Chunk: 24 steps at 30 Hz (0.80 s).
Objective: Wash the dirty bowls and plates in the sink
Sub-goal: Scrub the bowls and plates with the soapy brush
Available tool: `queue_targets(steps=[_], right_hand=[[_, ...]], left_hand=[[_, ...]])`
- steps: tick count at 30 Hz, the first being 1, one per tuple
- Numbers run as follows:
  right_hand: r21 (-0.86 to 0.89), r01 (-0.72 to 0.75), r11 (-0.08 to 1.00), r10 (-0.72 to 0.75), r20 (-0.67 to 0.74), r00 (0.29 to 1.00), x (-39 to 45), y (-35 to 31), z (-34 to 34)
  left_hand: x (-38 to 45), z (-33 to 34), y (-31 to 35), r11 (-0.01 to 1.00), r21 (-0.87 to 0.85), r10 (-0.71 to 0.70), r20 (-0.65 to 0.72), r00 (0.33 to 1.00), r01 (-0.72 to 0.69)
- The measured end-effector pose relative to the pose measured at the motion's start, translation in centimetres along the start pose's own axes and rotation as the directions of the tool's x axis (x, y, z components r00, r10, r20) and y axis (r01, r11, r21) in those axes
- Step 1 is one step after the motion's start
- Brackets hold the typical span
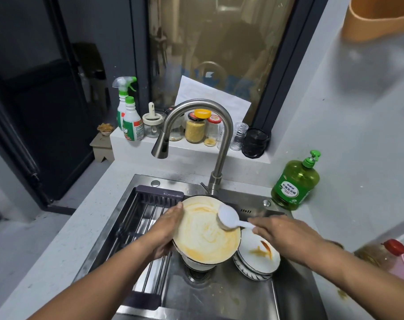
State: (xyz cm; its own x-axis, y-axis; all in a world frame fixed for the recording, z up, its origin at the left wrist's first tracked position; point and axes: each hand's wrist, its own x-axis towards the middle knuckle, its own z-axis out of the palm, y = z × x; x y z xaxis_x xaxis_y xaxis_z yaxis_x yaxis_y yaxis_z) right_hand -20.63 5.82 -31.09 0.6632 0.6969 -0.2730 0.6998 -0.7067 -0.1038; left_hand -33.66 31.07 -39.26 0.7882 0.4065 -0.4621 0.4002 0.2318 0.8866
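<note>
- Hands first: left hand [167,229] grips the rim of a big bowl [205,234], thumb over the top edge and fingers curled under its left side, tipping the inside up toward the camera.
- Right hand [281,236] pinches the thin white handle of a dish brush [228,218]; the round brush head sits against the upper right part of the bowl's inside.
- That bowl is white with a dark rim, smeared all over with yellow-orange sauce mixed with pale suds. It's held above the drain [197,274] in the middle of the sink [219,299].
- Just right of it, down in the basin, sits a stack of plates [257,259], the top one white with an orange-brown streak. The right wrist hovers over that stack.
- On the left side of the sink there's a dark drying rack [147,218] with metal bars, spanning front to back. The left forearm crosses over it.
- Curved steel tap [196,128] rises behind the bowl, its spout pointing down to the left. Can't see any water coming out.
- Green dish soap bottle [295,183] with a pump stands on the counter at the sink's back right corner.
- Up on the window ledge: two spray bottles [127,114] on the left, then a row of jars [196,130], one with yellow stuff inside, and a dark container [255,143] at the right end.
- A bottle with a red cap [393,248] pokes in at the right edge, kinda blurry.
</note>
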Motion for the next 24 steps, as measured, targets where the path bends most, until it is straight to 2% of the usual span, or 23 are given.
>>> queue_targets(steps=[1,3,4,6,8,10,11,13,14,16,17,18,19,22,24], right_hand=[[0.163,-0.037,0.986,0.045,-0.043,0.998,0.3,-0.2,0.6],[0.471,-0.134,0.872,0.183,-0.059,0.981,0.7,-1.1,1.5],[0.583,-0.194,0.789,0.251,-0.018,0.968,0.9,-1.5,1.9],[0.776,-0.31,0.549,0.32,0.148,0.936,1.1,-2.4,2.6],[0.868,-0.395,0.299,0.293,0.311,0.904,1.4,-3.1,3.1],[0.883,-0.46,0.096,0.257,0.424,0.869,1.9,-3.6,3.0],[0.878,-0.478,0.027,0.25,0.457,0.854,2.2,-3.7,2.9],[0.871,-0.49,-0.033,0.268,0.48,0.836,2.6,-3.9,2.6],[0.874,-0.484,-0.039,0.285,0.474,0.833,2.8,-3.8,2.6],[0.876,-0.48,-0.055,0.321,0.47,0.822,3.2,-3.7,2.7],[0.87,-0.488,-0.063,0.338,0.479,0.81,3.4,-3.5,2.7],[0.862,-0.502,-0.066,0.349,0.491,0.798,3.7,-3.2,2.7],[0.851,-0.52,-0.072,0.351,0.509,0.786,3.9,-3.0,2.5],[0.811,-0.575,-0.104,0.284,0.578,0.765,4.6,-3.1,2.1],[0.802,-0.595,-0.045,0.26,0.585,0.768,4.7,-3.5,1.5]], left_hand=[[-0.1,-0.2,0.0,0.998,-0.045,-0.041,0.025,0.999,0.042],[-0.1,-0.4,-0.3,0.976,-0.146,-0.146,0.097,0.985,0.159],[-0.3,-0.4,-0.2,0.968,-0.151,-0.186,0.115,0.976,0.202],[-0.3,-0.5,-0.2,0.946,-0.179,-0.248,0.141,0.959,0.271],[0.2,-0.3,-0.8,0.897,-0.273,-0.294,0.219,0.93,0.348],[0.2,0.0,-1.1,0.854,-0.344,-0.303,0.282,0.91,0.391],[0.4,-0.1,-1.3,0.837,-0.371,-0.301,0.301,0.905,0.402],[0.0,0.1,-1.1,0.862,-0.342,-0.276,0.304,0.912,0.375],[-0.3,0.0,-1.1,0.914,-0.269,-0.232,0.27,0.934,0.305],[-1.8,-0.1,0.1,0.999,0.046,-0.027,0.235,0.972,0.017],[-2.6,-0.2,0.8,0.964,0.206,0.104,0.276,0.955,-0.165],[-3.1,-0.2,1.3,0.899,0.303,0.197,0.367,0.909,-0.317],[-3.6,0.1,1.9,0.836,0.37,0.213,0.462,0.861,-0.406],[-3.3,1.9,1.3,0.553,0.565,0.247,0.59,0.769,-0.612],[-2.7,2.8,0.3,0.487,0.588,0.335,0.558,0.759,-0.646]])
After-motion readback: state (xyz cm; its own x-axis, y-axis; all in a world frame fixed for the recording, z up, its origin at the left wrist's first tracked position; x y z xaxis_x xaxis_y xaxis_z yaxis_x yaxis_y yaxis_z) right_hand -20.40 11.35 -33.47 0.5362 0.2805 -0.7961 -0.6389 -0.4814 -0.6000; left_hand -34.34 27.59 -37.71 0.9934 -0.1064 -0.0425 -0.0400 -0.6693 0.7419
